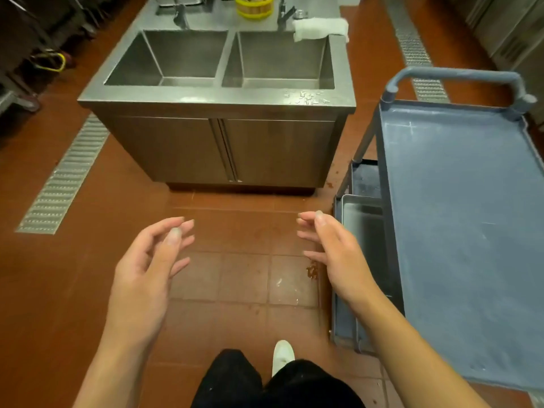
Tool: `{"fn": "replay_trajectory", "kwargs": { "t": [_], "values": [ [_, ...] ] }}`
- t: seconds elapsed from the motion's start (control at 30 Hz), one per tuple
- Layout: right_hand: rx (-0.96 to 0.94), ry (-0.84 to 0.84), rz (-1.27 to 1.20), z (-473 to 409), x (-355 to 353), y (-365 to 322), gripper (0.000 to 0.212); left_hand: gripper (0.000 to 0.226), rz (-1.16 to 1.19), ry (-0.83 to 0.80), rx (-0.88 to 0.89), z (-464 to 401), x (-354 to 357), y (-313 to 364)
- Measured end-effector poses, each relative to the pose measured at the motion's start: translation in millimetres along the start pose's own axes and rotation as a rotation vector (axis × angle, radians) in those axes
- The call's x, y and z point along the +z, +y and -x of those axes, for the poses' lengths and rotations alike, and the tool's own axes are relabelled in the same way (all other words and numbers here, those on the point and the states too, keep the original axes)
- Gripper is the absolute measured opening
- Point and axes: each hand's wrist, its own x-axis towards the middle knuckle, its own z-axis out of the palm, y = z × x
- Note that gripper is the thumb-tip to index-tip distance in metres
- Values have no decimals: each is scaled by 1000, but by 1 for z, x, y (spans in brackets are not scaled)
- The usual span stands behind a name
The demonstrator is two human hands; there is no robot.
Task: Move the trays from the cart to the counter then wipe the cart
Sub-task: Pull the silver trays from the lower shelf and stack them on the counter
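My right hand [335, 254], grip loose and empty, hovers nearest the shallow steel tray [366, 245] on the grey-blue plastic cart [471, 231]'s lower shelf, lengthwise away from me; left hand [147, 269] likewise empty.

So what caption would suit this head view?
Both hands, left and right, hover open between a double sink and a blue cart with a metal tray below.

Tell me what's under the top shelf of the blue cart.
Below the cart's top shelf, a metal tray sits on the lower shelf, its left part sticking out into view. The top shelf and the right hand hide the rest.
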Motion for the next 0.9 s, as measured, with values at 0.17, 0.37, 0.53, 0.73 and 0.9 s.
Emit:
{"fn": "replay_trajectory", "kwargs": {
  "t": [0.17,0.37,0.53,0.73,0.9],
  "values": [
    [67,183,-16,-39,-6,4,36,41,-19,-203,4,-91,37,4],
    [120,520,-146,-87,-16,-5,54,41,-52,-516,44,-212,91,23],
    [112,762,-268,-123,-16,-26,100,36,-134,-766,135,-294,139,51],
    [259,950,-372,-144,-18,5,59,44,-258,-1007,129,-334,222,45],
    [430,1018,-524,-157,-26,69,55,52,-426,-1165,88,-345,295,9]
  ]
}}
